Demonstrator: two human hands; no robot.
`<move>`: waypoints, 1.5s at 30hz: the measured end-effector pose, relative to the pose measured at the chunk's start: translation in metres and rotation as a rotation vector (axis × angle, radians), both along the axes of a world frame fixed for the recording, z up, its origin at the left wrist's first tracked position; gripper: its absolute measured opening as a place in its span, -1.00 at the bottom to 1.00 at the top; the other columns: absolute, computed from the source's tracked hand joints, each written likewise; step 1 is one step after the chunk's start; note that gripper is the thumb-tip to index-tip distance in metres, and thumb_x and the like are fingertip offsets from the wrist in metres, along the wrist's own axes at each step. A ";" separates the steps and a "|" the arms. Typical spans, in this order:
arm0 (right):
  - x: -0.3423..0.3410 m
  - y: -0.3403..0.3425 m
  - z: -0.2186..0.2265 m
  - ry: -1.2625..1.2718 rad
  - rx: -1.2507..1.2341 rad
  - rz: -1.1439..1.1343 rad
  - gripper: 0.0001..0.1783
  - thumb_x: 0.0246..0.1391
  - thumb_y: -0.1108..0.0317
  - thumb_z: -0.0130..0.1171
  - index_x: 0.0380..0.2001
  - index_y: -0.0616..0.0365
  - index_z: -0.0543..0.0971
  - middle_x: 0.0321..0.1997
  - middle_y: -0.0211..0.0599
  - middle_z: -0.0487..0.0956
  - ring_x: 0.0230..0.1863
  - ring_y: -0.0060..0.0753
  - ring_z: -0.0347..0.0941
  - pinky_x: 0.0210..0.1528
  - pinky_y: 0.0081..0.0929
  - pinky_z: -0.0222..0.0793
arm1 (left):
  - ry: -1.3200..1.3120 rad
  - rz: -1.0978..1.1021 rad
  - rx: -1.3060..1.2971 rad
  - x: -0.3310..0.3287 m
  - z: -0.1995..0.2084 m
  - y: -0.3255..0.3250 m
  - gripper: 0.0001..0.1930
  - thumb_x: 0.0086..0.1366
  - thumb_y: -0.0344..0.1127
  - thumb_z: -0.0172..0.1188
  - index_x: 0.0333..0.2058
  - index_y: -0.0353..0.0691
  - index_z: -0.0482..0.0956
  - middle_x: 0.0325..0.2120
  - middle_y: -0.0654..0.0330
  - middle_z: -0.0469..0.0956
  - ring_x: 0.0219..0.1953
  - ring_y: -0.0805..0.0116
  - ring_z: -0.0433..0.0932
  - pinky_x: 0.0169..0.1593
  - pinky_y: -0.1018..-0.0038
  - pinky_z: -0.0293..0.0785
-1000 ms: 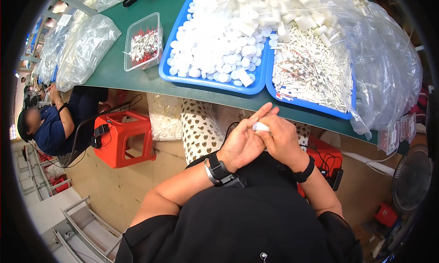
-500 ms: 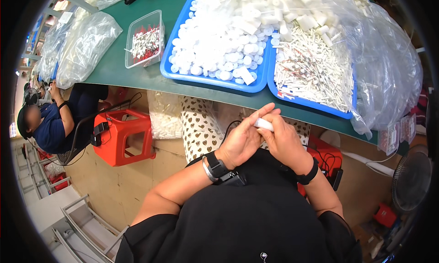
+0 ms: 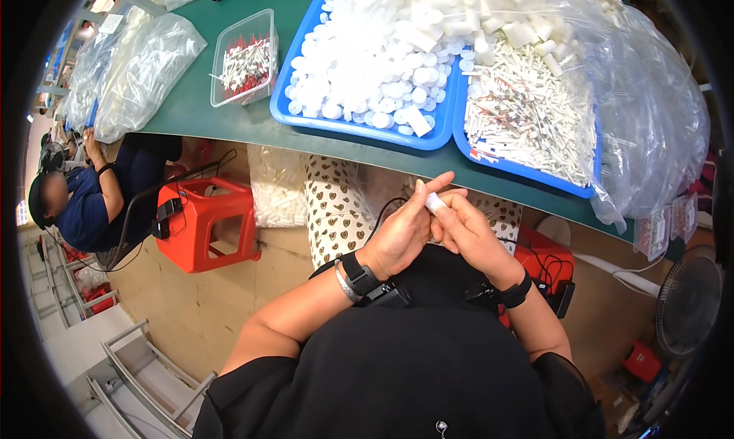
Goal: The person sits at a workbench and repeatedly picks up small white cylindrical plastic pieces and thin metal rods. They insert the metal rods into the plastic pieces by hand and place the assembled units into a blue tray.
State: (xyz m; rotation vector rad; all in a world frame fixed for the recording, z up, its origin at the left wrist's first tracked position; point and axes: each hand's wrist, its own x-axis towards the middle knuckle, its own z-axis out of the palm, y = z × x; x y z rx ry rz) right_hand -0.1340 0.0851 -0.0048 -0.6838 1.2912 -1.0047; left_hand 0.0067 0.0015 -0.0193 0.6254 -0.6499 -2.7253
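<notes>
My two hands meet in front of my body, just below the table edge. My left hand has its palm turned inward and fingers stretched out, its fingertips partly behind my right hand. My right hand is closed, with thumb and fingers pressed together. At its fingertips shows a small white cylindrical piece, touching or close to my left fingers; its far end is hidden. Beyond my hands lie a blue tray of white plastic pieces and a second blue tray of thin white sticks with some reddish wires.
A clear plastic box of red and white parts stands on the green table. Plastic bags bulge at the right. A red stool, a seated person and a fan are nearby.
My right hand has shifted slightly and its grip has changed, so less of the white piece shows. My left hand stays nearly in place. The view has tilted a little.
</notes>
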 end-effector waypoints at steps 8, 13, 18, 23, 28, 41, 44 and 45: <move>0.010 0.002 -0.020 0.759 -0.335 0.063 -0.64 0.40 0.15 -0.06 -0.09 0.30 0.41 -0.39 -0.17 0.55 -0.49 -0.38 0.46 -0.47 -0.32 0.34 | -0.098 0.063 -0.110 -0.002 -0.008 0.012 -0.38 0.52 0.16 -0.32 0.32 -0.16 0.17 0.29 0.08 0.26 0.24 0.25 0.34 0.28 0.25 0.30; -0.003 -0.001 -0.011 -0.058 -0.033 -0.001 -0.56 0.42 0.03 -0.13 -0.14 0.27 0.43 -0.52 -0.33 0.45 -0.65 -0.61 0.25 -0.62 -0.58 0.16 | -0.020 0.019 0.008 0.000 -0.005 0.006 -0.34 0.50 0.21 -0.37 0.35 -0.14 0.14 0.31 0.04 0.22 0.24 0.23 0.33 0.29 0.24 0.28; -0.011 -0.002 -0.004 -0.436 0.124 0.022 -0.49 0.44 -0.04 -0.22 -0.17 0.24 0.45 -0.59 -0.49 0.32 -0.68 -0.77 0.08 -0.68 -0.75 -0.02 | -0.031 -0.004 -0.012 0.000 0.001 0.000 -0.32 0.50 0.21 -0.42 0.36 -0.16 0.12 0.32 0.01 0.20 0.20 0.23 0.38 0.27 0.23 0.29; -0.004 0.000 -0.019 -0.270 0.102 0.016 -0.51 0.43 0.00 -0.19 -0.19 0.27 0.46 -0.58 -0.48 0.36 -0.65 -0.74 0.17 -0.64 -0.69 0.07 | -0.156 0.035 -0.144 -0.004 -0.008 0.012 -0.36 0.53 0.15 -0.46 0.27 -0.23 0.25 0.24 0.02 0.32 0.16 0.24 0.42 0.27 0.25 0.29; 0.011 0.004 -0.040 0.726 -0.291 0.114 -0.66 0.41 0.16 -0.13 -0.26 0.24 0.44 -0.48 -0.04 0.56 -0.51 -0.04 0.50 -0.43 -0.24 0.35 | -0.288 -0.069 0.036 0.000 -0.040 0.023 -0.38 0.53 0.17 -0.45 0.17 -0.21 0.34 0.15 0.14 0.42 0.10 0.33 0.45 0.21 0.32 0.31; -0.024 -0.001 -0.014 1.031 -0.327 0.283 -0.76 0.15 0.22 0.20 -0.25 0.16 0.59 -0.35 -0.11 0.63 -0.31 0.03 0.57 -0.25 -0.15 0.46 | -0.382 0.000 -0.404 0.025 0.011 -0.032 -0.74 0.48 -0.25 0.01 -0.03 -0.31 0.48 -0.16 0.17 0.58 -0.20 0.47 0.56 -0.12 0.57 0.50; -0.032 -0.016 0.032 1.145 -0.556 0.070 -0.85 0.13 0.30 0.23 -0.34 0.16 0.59 -0.40 -0.18 0.60 -0.44 -0.05 0.54 -0.38 -0.24 0.43 | -0.417 0.230 -0.868 0.019 0.037 -0.051 -0.83 0.41 -0.36 0.13 -0.10 -0.28 0.54 -0.30 0.27 0.56 -0.32 0.57 0.48 -0.19 0.59 0.45; -0.040 -0.024 0.041 1.253 -0.615 -0.056 -0.91 0.11 0.38 0.24 -0.39 0.15 0.58 -0.44 -0.21 0.58 -0.52 -0.12 0.50 -0.44 -0.26 0.39 | -0.487 0.280 -1.112 0.017 0.040 -0.061 -0.83 0.39 -0.39 0.15 -0.10 -0.29 0.54 -0.31 0.28 0.55 -0.33 0.56 0.47 -0.19 0.58 0.44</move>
